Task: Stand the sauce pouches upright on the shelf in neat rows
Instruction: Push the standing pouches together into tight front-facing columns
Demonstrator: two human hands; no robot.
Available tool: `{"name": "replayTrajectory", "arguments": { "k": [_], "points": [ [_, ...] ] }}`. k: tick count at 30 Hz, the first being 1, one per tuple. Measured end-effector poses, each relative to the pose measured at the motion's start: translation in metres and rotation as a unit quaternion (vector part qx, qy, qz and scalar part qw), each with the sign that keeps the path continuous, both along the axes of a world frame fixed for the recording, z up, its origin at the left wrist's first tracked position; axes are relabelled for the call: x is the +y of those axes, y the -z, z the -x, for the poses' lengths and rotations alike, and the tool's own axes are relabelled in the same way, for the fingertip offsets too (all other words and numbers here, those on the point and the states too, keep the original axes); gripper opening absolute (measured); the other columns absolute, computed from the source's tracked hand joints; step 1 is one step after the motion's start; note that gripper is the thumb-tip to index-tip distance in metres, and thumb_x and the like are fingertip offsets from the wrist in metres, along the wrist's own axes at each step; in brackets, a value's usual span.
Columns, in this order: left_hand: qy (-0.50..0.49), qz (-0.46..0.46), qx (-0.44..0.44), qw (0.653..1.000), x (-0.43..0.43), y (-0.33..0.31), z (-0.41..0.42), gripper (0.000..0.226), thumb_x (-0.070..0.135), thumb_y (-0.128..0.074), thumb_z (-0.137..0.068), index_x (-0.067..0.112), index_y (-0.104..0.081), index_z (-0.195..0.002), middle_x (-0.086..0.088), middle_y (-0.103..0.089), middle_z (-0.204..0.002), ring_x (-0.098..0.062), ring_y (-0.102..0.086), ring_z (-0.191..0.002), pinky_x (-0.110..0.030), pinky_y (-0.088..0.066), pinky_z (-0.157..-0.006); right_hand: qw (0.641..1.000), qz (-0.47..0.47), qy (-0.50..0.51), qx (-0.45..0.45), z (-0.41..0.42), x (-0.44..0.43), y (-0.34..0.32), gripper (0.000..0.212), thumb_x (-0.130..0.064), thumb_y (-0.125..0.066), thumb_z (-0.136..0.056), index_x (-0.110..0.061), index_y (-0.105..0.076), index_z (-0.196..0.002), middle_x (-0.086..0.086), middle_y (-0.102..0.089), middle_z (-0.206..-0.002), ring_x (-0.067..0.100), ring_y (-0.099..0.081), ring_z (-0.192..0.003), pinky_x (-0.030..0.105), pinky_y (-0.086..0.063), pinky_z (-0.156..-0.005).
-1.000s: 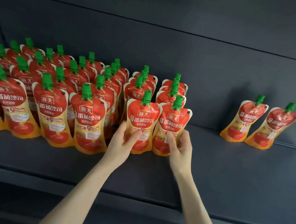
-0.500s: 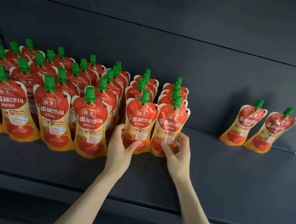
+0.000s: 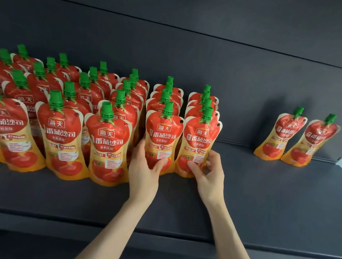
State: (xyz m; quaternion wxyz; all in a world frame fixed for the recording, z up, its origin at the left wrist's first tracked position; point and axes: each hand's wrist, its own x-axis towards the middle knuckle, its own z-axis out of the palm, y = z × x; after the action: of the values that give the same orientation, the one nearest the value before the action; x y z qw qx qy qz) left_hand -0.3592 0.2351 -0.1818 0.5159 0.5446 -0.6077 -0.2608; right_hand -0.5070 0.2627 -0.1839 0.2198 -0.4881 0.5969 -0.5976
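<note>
The left hand (image 3: 144, 171) is gripping one upright pouch (image 3: 162, 135) on the shelf (image 3: 266, 200). The right hand (image 3: 210, 177) is gripping the neighbouring pouch (image 3: 200, 141).

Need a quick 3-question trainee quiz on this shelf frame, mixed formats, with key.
1. True or false: the left hand grips the left front pouch by its green cap.
2. How many pouches stand apart near the right end of the shelf? A) one B) two C) four
3. Fill in: the right hand holds the right front pouch, which heads the main block's ____ row.
Key: 1 false, the left hand grips the lower body; 2 B, the separate pouches and; 3 rightmost.
</note>
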Motion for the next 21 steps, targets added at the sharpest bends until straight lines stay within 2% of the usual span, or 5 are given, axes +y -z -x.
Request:
{"name": "replayTrajectory", "arguments": {
  "k": [3,8,13,17,21],
  "points": [
    [-0.009,-0.007,0.01,1.0,0.0004,-0.0006,0.0007,0.071,0.026,-0.07,-0.08,0.011,-0.033,-0.139,-0.007,-0.048,-0.137,-0.021,-0.044,-0.129,-0.021,-0.031,-0.096,1.0,0.004,0.004,-0.004,0.0002,0.001,-0.0008,0.039,-0.016,-0.068,-0.084,-0.013,-0.048,-0.118,-0.011,-0.062,-0.106,0.004,-0.062,-0.097,0.012,-0.052,-0.075],
    [-0.027,-0.016,0.008,0.999,0.0003,0.0005,0.0028,0.067,0.029,-0.07,-0.08,0.011,-0.035,-0.135,-0.007,-0.051,-0.133,-0.023,-0.049,-0.124,-0.034,-0.044,-0.098,1.0,0.005,0.002,-0.009,0.0017,0.0012,-0.0003,0.038,-0.017,-0.067,-0.085,-0.014,-0.048,-0.118,-0.006,-0.063,-0.108,0.008,-0.062,-0.099,0.016,-0.054,-0.078],
    [-0.054,-0.009,-0.033,0.998,0.0041,-0.0015,0.0045,0.066,0.03,-0.069,-0.08,0.009,-0.037,-0.134,-0.01,-0.05,-0.133,-0.025,-0.048,-0.125,-0.036,-0.043,-0.099,1.0,0.001,0.0,-0.007,0.0015,0.0011,-0.0002,0.038,-0.018,-0.067,-0.085,-0.015,-0.048,-0.118,-0.008,-0.062,-0.108,0.007,-0.062,-0.099,0.016,-0.054,-0.077],
    [-0.066,-0.006,-0.051,0.996,0.0055,-0.0017,0.0052,0.065,0.031,-0.069,-0.08,0.008,-0.039,-0.133,-0.012,-0.05,-0.133,-0.027,-0.048,-0.125,-0.038,-0.043,-0.099,1.0,-0.001,-0.001,-0.01,0.0023,0.0012,0.0005,0.04,-0.018,-0.067,-0.084,-0.013,-0.048,-0.119,-0.002,-0.062,-0.112,0.01,-0.062,-0.101,0.024,-0.056,-0.082],
    [-0.077,-0.01,-0.056,0.995,0.0059,-0.0027,0.0057,0.066,0.031,-0.068,-0.08,0.007,-0.037,-0.134,-0.013,-0.049,-0.133,-0.028,-0.048,-0.125,-0.038,-0.044,-0.099,1.0,-0.002,-0.002,-0.007,0.0018,0.0023,-0.001,0.038,-0.019,-0.067,-0.085,-0.016,-0.047,-0.117,-0.008,-0.061,-0.108,0.007,-0.062,-0.098,0.012,-0.053,-0.075]
  ]
}}
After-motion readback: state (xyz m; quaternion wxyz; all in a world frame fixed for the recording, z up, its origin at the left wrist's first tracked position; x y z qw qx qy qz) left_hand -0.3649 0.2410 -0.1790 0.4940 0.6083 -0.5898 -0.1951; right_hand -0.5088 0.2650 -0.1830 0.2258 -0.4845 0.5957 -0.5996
